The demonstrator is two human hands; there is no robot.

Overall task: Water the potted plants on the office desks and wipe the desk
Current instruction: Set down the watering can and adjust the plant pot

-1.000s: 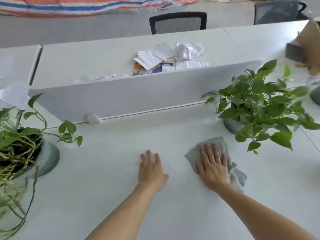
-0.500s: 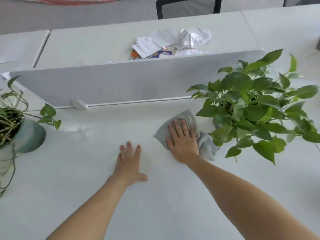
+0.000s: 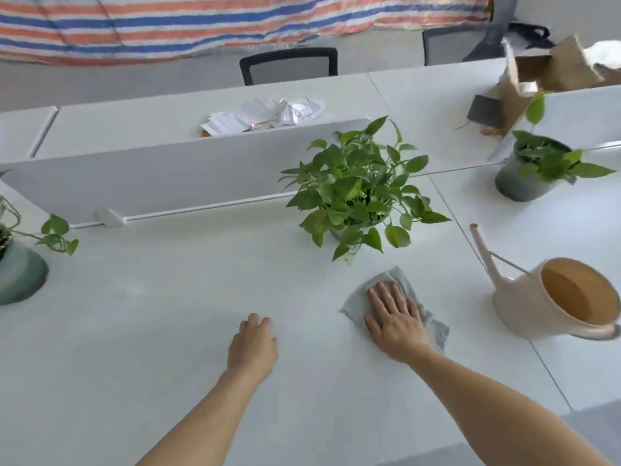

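Head view. Task item: grey cloth [image 3: 358, 306], flat on the white surface [image 3: 151, 331], front-right of centre, just in front of the middle potted plant [image 3: 356, 193]. Pressed down by right hand [image 3: 395, 319]: grip fully spread, fingers straight and close together, palm on the cloth, nothing pinched. Cloth edges visible past the fingertips, left of the hand, and beside the wrist on the right, crumpled there. Left hand [image 3: 252, 344] palm-down at the bare surface, well left of the cloth; grip loose, fingers lightly curled, holding nothing.

Writing: print on the papers [image 3: 268, 112] beyond the divider panel [image 3: 151, 183] too small to read.

Containers:
- Cream watering can [image 3: 517, 307] upright to the right of the cloth, apart from it. Long spout [image 3: 484, 253] pointing up and to the left. Inside tan-orange; water level not discernible.
- Middle plant's own pot almost hidden under leaves.
- Left pot [image 3: 16, 274], grey-green, at the frame edge, thin trailing stems in it, partly cut off.
- Right pot [image 3: 517, 186], grey-green, on the adjoining surface, leafy plant in it.
- Cardboard box [image 3: 551, 68] behind the right pot, flaps open, contents unclear.

Beyond: black mesh chair [image 3: 289, 65] past the far surface; striped tarp [image 3: 201, 21], red, blue and white, along the top of the frame.
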